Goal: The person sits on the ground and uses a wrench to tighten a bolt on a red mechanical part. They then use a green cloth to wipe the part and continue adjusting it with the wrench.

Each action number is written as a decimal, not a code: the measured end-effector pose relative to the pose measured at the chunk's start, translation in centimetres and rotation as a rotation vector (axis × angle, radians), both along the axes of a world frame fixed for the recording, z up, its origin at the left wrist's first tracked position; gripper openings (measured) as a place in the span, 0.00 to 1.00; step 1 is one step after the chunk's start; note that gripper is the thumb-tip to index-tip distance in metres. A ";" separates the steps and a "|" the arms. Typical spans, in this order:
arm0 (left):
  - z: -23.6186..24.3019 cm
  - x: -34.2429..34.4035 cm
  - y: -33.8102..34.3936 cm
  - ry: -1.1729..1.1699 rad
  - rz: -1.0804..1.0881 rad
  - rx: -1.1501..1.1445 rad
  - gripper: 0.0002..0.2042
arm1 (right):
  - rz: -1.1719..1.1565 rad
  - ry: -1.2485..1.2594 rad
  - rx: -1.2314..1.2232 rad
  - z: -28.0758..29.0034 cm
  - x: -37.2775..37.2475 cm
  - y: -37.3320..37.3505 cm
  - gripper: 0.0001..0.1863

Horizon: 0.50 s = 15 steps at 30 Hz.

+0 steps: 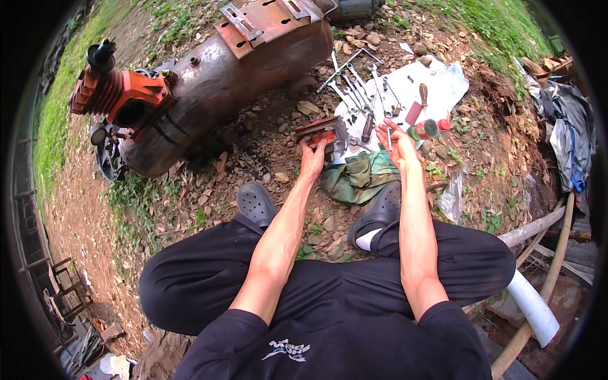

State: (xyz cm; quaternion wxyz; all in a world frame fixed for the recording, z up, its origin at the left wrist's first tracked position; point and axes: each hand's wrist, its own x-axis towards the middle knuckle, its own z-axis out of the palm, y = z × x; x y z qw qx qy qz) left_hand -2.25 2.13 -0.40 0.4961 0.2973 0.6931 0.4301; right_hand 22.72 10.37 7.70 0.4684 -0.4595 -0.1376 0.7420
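Note:
My left hand [311, 159] grips a red-orange metal compressor part [322, 137] with flat, rusty fins, just above the ground. My right hand [400, 144], palm turned up, holds a slim silvery metal rod [389, 134]; its exact kind is too small to tell. Ahead of my hands is a white sheet [446, 79] with several wrenches [358, 88] on it. A dark-handled screwdriver [367, 126] lies between my hands, and another screwdriver [423, 94] lies farther off. Beside my right hand is a green bottle [424, 130] with a red cap. A green cloth [354, 178] lies below my hands.
A rusty air tank [240, 82] lies at the far left, carrying an orange compressor pump [130, 98]. Stones and dry leaves cover the ground. Clear plastic [451, 197], a white pipe [533, 309] and wooden poles [551, 278] are on the right. My shoes [256, 202] flank the work spot.

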 end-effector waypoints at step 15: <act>2.9 1.5 0.4 0.117 0.006 -0.149 0.43 | 0.090 -0.443 0.196 -3.0 -4.9 -1.8 0.19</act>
